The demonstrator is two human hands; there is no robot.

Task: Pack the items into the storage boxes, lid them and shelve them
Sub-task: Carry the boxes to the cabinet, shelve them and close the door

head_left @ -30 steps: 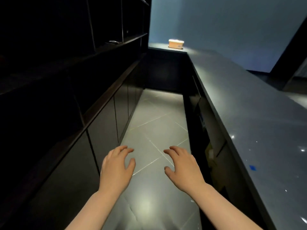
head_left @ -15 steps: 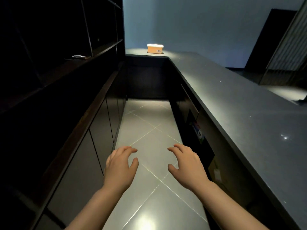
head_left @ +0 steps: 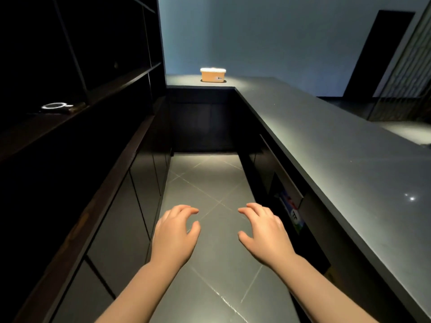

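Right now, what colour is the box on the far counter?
Orange box with a white lid, in the head view.

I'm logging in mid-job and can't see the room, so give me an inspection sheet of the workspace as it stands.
Surface: dark counter runs along the right and across the far end; mostly bare.
Job's things: one orange storage box with white lid on, at the far end of the counter.
Clutter: white ring-shaped object on the left shelf; what it is cannot be told.
Grippers: left hand and right hand both open, empty, fingers curled, over the floor.
Cables: nothing seen.
Surroundings: narrow tiled aisle, dark cabinets left, dim lighting.
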